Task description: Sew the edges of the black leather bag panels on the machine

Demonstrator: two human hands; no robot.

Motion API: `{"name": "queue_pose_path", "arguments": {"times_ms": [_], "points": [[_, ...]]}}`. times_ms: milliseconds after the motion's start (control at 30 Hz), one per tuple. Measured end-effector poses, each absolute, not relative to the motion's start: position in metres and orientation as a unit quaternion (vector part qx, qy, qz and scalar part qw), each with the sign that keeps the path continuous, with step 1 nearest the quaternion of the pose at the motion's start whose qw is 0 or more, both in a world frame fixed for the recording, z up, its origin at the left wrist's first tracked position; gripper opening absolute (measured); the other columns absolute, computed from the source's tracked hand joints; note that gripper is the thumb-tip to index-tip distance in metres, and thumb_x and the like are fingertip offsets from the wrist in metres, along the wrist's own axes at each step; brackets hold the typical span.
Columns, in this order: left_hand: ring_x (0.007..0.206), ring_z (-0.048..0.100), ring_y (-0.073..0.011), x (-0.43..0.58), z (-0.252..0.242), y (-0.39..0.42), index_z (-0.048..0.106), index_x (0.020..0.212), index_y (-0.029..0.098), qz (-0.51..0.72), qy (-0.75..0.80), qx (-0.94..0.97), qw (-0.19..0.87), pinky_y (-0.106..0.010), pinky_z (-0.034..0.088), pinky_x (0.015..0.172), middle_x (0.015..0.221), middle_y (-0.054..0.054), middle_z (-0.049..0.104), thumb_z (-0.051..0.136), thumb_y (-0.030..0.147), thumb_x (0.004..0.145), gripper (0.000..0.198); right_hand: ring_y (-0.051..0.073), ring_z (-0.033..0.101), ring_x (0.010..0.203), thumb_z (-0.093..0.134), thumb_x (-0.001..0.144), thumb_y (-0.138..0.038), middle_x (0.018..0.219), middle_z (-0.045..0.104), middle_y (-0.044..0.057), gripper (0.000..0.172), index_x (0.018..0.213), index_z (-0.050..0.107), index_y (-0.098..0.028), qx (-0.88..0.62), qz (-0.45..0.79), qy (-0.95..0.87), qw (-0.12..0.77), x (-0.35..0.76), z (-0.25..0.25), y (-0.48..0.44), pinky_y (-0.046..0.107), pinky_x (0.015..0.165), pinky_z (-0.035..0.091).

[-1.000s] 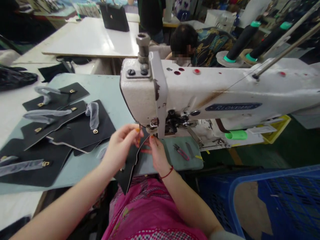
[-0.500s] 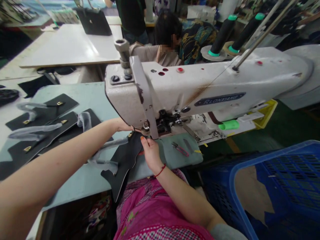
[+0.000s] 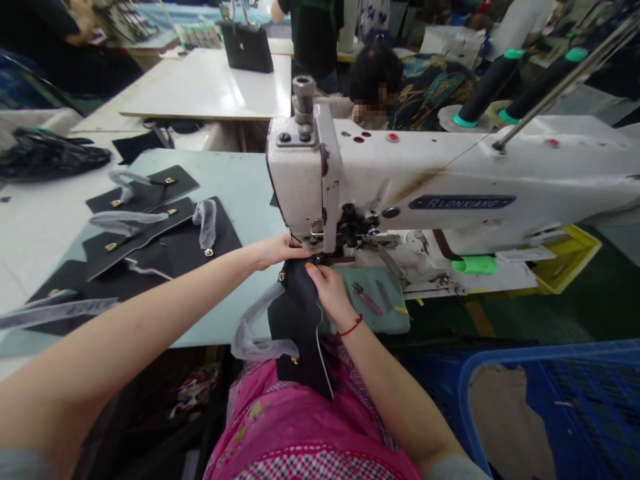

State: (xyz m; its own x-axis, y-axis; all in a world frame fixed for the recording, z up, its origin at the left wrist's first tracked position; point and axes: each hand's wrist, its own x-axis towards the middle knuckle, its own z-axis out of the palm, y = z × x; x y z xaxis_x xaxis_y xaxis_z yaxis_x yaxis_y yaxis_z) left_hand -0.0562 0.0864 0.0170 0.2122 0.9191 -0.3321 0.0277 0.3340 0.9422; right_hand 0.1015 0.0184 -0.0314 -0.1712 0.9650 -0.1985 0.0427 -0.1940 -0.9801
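Observation:
A black leather-like bag panel [image 3: 298,313] runs from under the head of the white sewing machine [image 3: 380,160] down toward my lap. A handle wrapped in clear plastic [image 3: 250,327] is fixed to it with gold fittings. My left hand [image 3: 280,252] is at the panel's upper end, close by the presser foot, fingers partly hidden by the machine head. On the panel's right edge, my right hand [image 3: 331,291] pinches it with the thumb on top, the other fingers beneath. The needle itself is hidden.
More black panels with wrapped handles [image 3: 165,233] lie to the left on the pale green table. Pink-handled thread snips [image 3: 367,298] rest right of my right hand. A blue basket [image 3: 470,380] stands at the lower right. Behind the machine sits a person [image 3: 375,83].
The bag panel has swung from a slant to nearly straight toward my lap, with both hands still at its upper end. My view has shifted, so the machine appears farther right.

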Motion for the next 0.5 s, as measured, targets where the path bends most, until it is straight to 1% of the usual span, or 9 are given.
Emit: {"name": "queue_pose_path", "arguments": {"times_ms": [67,167,267,300,367,400,433,467,500], "points": [[0.084,0.068,-0.0243,-0.055,0.017,0.081,0.075,0.082,0.015,0.315,0.516,0.485,0.632,-0.037,0.055,0.079,0.086,-0.008,0.075,0.087,0.024,0.051,0.035,0.010,0.038,0.054,0.055,0.080,-0.055,0.059,0.046,-0.002,0.042,0.066,0.054,-0.016,-0.491,0.611,-0.498,0.371,0.110,-0.028,0.023,0.021,0.047,0.027],[0.093,0.066,-0.0251,-0.054,0.019,0.076,0.075,0.087,0.016,0.308,0.518,0.517,0.608,-0.039,0.051,0.090,0.094,-0.007,0.075,0.084,0.035,0.057,0.036,0.010,0.040,0.053,0.057,0.078,-0.054,0.059,0.048,-0.002,0.040,0.068,0.055,-0.015,-0.466,0.650,-0.496,0.338,0.121,-0.019,0.029,0.020,0.048,0.028],[0.102,0.063,-0.0266,-0.059,0.013,0.068,0.073,0.096,0.017,0.301,0.513,0.581,0.555,-0.043,0.047,0.098,0.104,-0.007,0.073,0.073,0.046,0.071,0.038,0.010,0.041,0.052,0.060,0.076,-0.052,0.060,0.050,-0.002,0.038,0.070,0.055,-0.014,-0.442,0.679,-0.499,0.309,0.132,-0.008,0.031,0.020,0.048,0.029],[0.105,0.062,-0.0267,-0.063,0.007,0.062,0.072,0.102,0.017,0.314,0.521,0.603,0.516,-0.044,0.045,0.100,0.109,-0.008,0.071,0.067,0.047,0.076,0.040,0.009,0.040,0.052,0.061,0.076,-0.051,0.059,0.049,-0.003,0.038,0.069,0.055,-0.014,-0.436,0.684,-0.502,0.300,0.137,-0.004,0.030,0.020,0.048,0.028],[0.113,0.058,-0.0264,-0.072,-0.009,0.042,0.065,0.117,0.018,0.358,0.559,0.637,0.392,-0.045,0.042,0.104,0.121,-0.010,0.064,0.057,0.047,0.084,0.045,0.008,0.037,0.051,0.064,0.075,-0.048,0.056,0.044,-0.004,0.037,0.065,0.053,-0.014,-0.430,0.685,-0.511,0.292,0.146,0.002,0.022,0.020,0.047,0.025],[0.118,0.054,-0.0264,-0.077,-0.019,0.029,0.060,0.125,0.018,0.377,0.583,0.646,0.316,-0.045,0.039,0.107,0.128,-0.012,0.059,0.054,0.046,0.086,0.048,0.008,0.035,0.051,0.066,0.075,-0.047,0.055,0.041,-0.005,0.037,0.062,0.051,-0.015,-0.429,0.682,-0.519,0.287,0.150,0.004,0.016,0.020,0.047,0.023],[0.125,0.048,-0.0270,-0.082,-0.031,0.014,0.054,0.131,0.017,0.390,0.608,0.644,0.250,-0.046,0.033,0.111,0.134,-0.013,0.052,0.054,0.045,0.087,0.052,0.007,0.033,0.051,0.067,0.075,-0.045,0.054,0.040,-0.005,0.038,0.060,0.050,-0.015,-0.429,0.678,-0.526,0.282,0.154,0.005,0.007,0.020,0.047,0.022],[0.133,0.040,-0.0284,-0.086,-0.042,-0.001,0.049,0.136,0.017,0.393,0.627,0.636,0.219,-0.047,0.028,0.114,0.140,-0.014,0.046,0.054,0.045,0.086,0.057,0.007,0.033,0.052,0.068,0.075,-0.044,0.055,0.040,-0.005,0.038,0.060,0.050,-0.015,-0.430,0.676,-0.528,0.280,0.156,0.005,-0.003,0.020,0.047,0.022],[0.136,0.036,-0.0293,-0.089,-0.053,-0.016,0.044,0.139,0.018,0.391,0.639,0.621,0.232,-0.048,0.027,0.115,0.144,-0.014,0.042,0.054,0.046,0.086,0.061,0.008,0.036,0.053,0.068,0.077,-0.043,0.057,0.043,-0.005,0.036,0.063,0.052,-0.014,-0.431,0.678,-0.526,0.277,0.156,0.004,-0.014,0.019,0.048,0.025]]}}
